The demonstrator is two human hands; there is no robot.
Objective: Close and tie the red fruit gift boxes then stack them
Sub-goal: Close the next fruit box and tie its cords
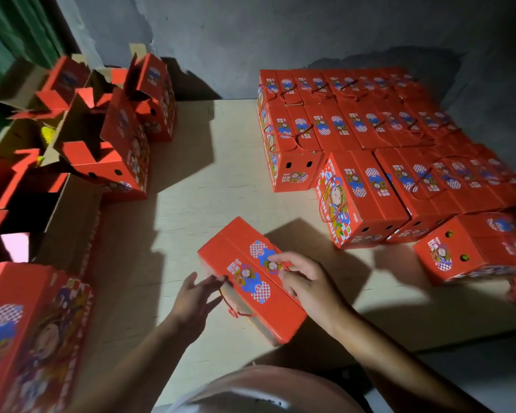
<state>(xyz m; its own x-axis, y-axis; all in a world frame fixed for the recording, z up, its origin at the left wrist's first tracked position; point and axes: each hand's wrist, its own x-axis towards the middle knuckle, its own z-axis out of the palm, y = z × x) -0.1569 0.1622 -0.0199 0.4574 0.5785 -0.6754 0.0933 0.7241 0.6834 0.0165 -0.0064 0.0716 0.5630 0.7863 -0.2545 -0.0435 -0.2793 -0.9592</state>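
Note:
A closed red fruit gift box [236,248] lies slanted on the pale wooden table [206,180] right in front of me. A red cord [231,308] loops down its left side. My left hand [195,296] reaches to that side with its fingers stretched out, the tips touching the box edge where the cord comes out. My right hand [307,281] rests on the box top with curled fingers and pinches the cord's other end at the printed label.
Several closed, tied boxes [370,129] stand packed in rows at the back right, with one more [474,248] at the right edge. Open boxes with raised flaps [125,135] crowd the left side. A closed box [27,323] stands at my near left.

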